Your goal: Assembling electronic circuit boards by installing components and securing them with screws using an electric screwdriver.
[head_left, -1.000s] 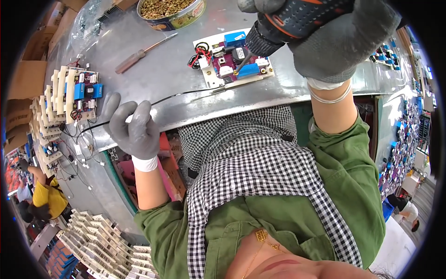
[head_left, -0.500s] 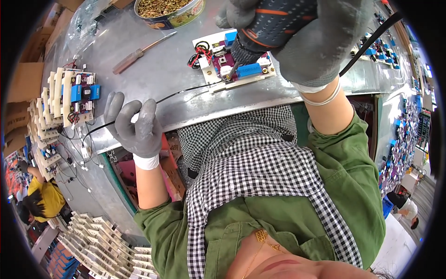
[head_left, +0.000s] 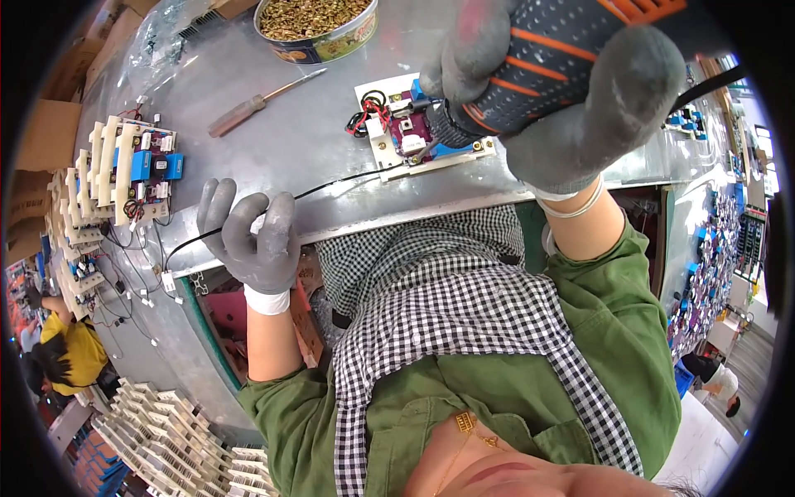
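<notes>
My right hand (head_left: 580,128), in a grey glove, is wrapped round a black-and-orange power screwdriver (head_left: 542,62). The tool leans over a purple circuit board (head_left: 407,126) on a cream plastic base, its bit down among the parts near the front edge. Blue components, white connectors and a bundle of red and black wires (head_left: 368,112) sit on the board. A thin black cable (head_left: 335,180) runs from the board's near edge to my gloved left hand (head_left: 252,232), whose bent fingers hold it over the table edge. The exact tip contact is hard to make out.
A hand screwdriver (head_left: 258,106) lies left of the board, below a round tub (head_left: 308,56) of small brass-coloured screws. Stacked boards on cream bases (head_left: 124,170) stand at the left with loose wires. More boards (head_left: 704,257) cover the right. Another person (head_left: 74,352) is at far left.
The power screwdriver's handle has tipped lower and to the right, with its bit still at the board. My left hand keeps the cable. The whole view has shifted slightly.
</notes>
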Tool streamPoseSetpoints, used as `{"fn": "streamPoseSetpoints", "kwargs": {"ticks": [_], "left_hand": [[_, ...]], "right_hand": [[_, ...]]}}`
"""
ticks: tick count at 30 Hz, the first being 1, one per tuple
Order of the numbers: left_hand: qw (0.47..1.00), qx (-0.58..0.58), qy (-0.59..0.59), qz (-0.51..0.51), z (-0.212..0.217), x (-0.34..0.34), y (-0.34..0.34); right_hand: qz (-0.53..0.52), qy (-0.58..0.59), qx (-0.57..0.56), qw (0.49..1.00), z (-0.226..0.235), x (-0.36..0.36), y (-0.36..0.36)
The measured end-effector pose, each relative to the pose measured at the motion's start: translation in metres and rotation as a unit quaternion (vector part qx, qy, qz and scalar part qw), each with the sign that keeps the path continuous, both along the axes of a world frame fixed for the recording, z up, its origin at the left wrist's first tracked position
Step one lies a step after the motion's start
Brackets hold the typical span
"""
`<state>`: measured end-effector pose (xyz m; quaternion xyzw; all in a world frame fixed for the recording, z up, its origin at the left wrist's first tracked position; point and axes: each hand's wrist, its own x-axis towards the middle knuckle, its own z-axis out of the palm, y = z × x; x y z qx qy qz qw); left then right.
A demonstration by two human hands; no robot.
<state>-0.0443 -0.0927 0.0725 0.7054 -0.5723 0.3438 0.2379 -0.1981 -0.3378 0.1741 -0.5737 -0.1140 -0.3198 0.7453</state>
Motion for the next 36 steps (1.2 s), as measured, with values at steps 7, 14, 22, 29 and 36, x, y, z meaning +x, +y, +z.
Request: {"fn": "streamPoseSetpoints", "kwargs": {"ticks": [7,14,22,29,36], "left_hand": [[1.0,-0.008,-0.003,0.002,0.0,-0.003,0.004],[1.0,0.0,0.016,-0.025,0.0,-0.007,-0.001],[0.956,0.017,0.264,-0.122,-0.025,-0.067,-0.06],[0.956,0.001,0.28,-0.088,-0.024,-0.078,-0.068],[0.948,-0.007,0.301,-0.106,-0.022,-0.076,-0.068]], "right_hand": [[-0.178,0.168,0.079,0.966,0.028,-0.008,0.026],[-0.236,0.174,0.123,0.948,0.024,-0.013,0.035],[-0.196,0.182,0.002,0.964,0.028,-0.013,0.036],[-0.174,0.173,-0.108,0.963,0.018,-0.012,0.028],[-0.167,0.158,-0.195,0.953,0.017,-0.006,0.015]]}}
